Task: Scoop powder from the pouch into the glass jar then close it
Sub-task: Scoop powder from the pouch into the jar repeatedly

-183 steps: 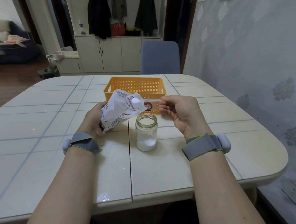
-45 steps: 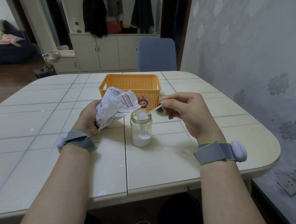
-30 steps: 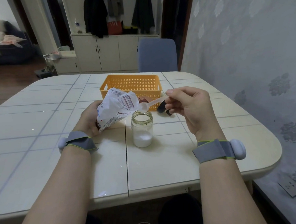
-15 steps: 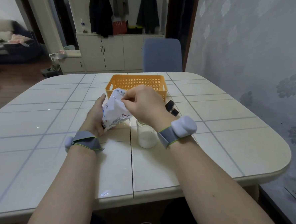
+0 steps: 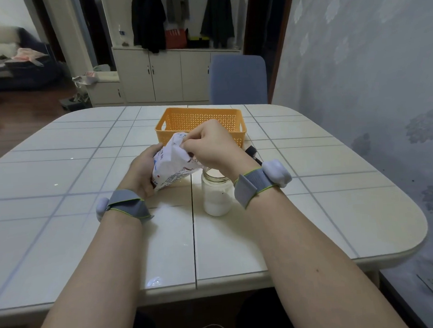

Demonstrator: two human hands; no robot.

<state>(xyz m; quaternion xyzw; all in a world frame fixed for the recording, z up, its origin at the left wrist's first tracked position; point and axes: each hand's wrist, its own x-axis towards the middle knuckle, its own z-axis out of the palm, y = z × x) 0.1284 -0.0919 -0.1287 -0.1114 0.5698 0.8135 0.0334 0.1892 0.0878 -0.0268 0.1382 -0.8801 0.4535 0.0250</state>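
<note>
Now the pouch (image 5: 171,166) leans on the surface (image 5: 88,235), its long axis tilted up and away toward its open mouth, with the left hand (image 5: 142,172) gripping its lower end. The right hand (image 5: 209,147) sits at that mouth, fingers (image 5: 187,146) pinched on what is likely a scoop, though the pouch hides it. The open glass jar (image 5: 217,195) stands just right of the pouch, under the right wrist.
</note>
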